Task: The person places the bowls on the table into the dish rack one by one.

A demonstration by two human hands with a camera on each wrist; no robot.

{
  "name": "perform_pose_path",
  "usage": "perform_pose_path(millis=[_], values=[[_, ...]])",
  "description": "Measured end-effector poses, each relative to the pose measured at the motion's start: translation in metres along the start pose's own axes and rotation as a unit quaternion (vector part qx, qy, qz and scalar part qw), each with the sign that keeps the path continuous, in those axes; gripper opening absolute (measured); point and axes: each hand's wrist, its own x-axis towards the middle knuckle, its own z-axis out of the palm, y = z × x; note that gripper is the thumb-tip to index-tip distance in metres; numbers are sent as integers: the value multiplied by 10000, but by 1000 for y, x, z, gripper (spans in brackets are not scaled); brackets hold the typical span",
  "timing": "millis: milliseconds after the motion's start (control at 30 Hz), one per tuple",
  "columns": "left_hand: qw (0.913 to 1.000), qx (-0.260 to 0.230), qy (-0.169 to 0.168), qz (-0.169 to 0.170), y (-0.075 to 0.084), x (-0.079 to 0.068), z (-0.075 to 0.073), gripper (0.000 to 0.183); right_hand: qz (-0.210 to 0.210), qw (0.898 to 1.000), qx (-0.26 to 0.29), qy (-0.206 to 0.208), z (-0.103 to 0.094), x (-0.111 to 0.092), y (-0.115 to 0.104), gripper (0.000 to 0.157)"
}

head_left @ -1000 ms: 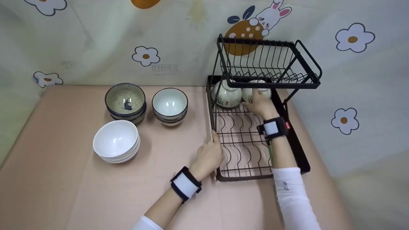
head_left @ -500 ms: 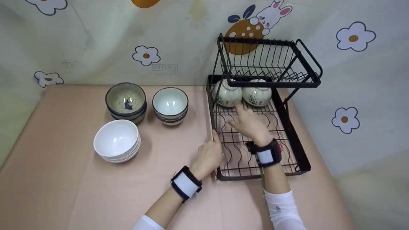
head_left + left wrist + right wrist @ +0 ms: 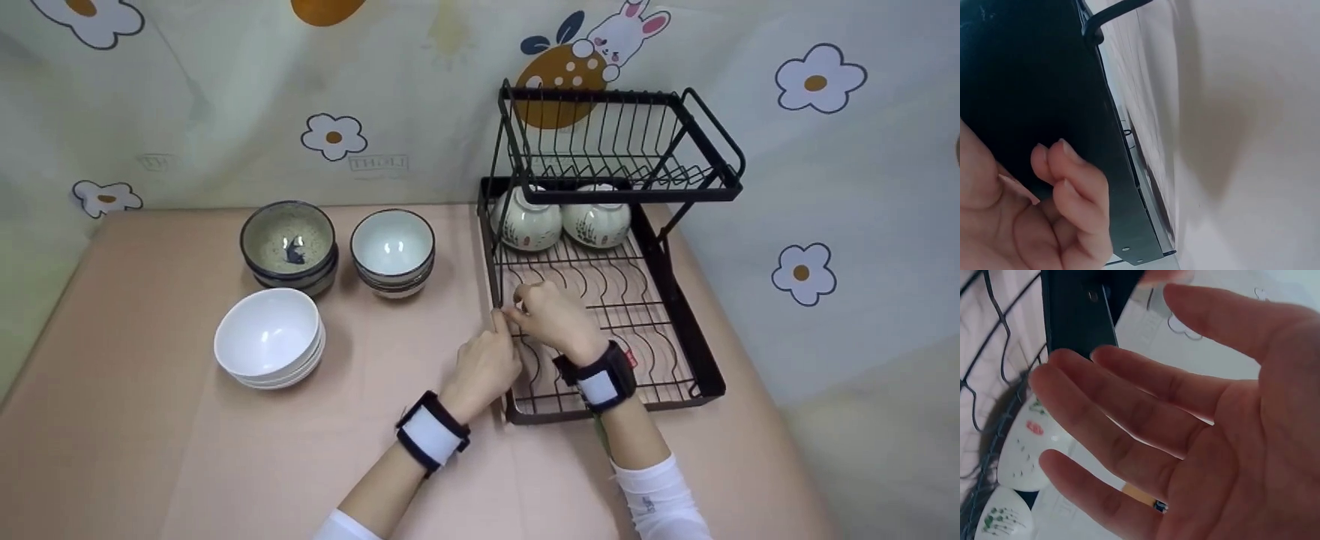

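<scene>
My left hand [image 3: 487, 364] is at the left side rail of a black two-tier dish rack [image 3: 679, 322], one digit over the rim. In the left wrist view, its curled fingers [image 3: 1086, 197] lie against the dark side panel. My right hand [image 3: 559, 319] hovers over the rack's lower tier beside the left hand, holding nothing. The right wrist view shows its fingers [image 3: 1123, 450] spread and relaxed. At the back of the lower tier, two pale green bowls with plant prints, a left bowl [image 3: 531, 225] and a right bowl [image 3: 598, 223], sit side by side with their feet up.
To the left on the pink table [image 3: 315, 465] stand three bowl stacks: speckled dark-rimmed bowls [image 3: 279, 238], pale blue bowls [image 3: 393, 244] and white bowls [image 3: 267, 334]. The upper tier [image 3: 622, 161] overhangs the rack's back. A printed cloth [image 3: 240, 97] hangs behind.
My right hand has let go of the right green bowl and moved toward the front left, to beside my left hand. The left hand has stayed at the rail.
</scene>
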Motion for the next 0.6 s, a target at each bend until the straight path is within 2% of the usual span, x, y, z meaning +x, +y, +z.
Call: perform_pose_path(millis=[100, 233, 300, 433, 500, 567, 600], values=[[9991, -316, -249, -119, -3, -1, -4, 47, -18, 10000, 78, -37, 4, -2, -4, 20], [9940, -684, -855, -55, -9, -1, -14, 54, -6, 9999, 47, -144, 8, -4, -8, 22], [9875, -920, -1282, 38, -12, -1, -23, 56, -18, 9997, 26, -229, 9, -5, -10, 23], [9704, -1251, -2060, 157, -22, 0, -46, 42, -143, 9993, 39, -354, 14, -6, -14, 22], [9674, -1371, -2129, 79, -29, -1, -61, 34, -236, 9990, 13, -382, 16, -6, -15, 22], [9688, -1549, -1931, -102, -37, 0, -77, 30, -280, 9988, -90, -387, 16, -7, -16, 23], [9711, -1634, -1725, -238, -41, 0, -86, 29, -303, 9986, -179, -396, 16, -7, -17, 24]])
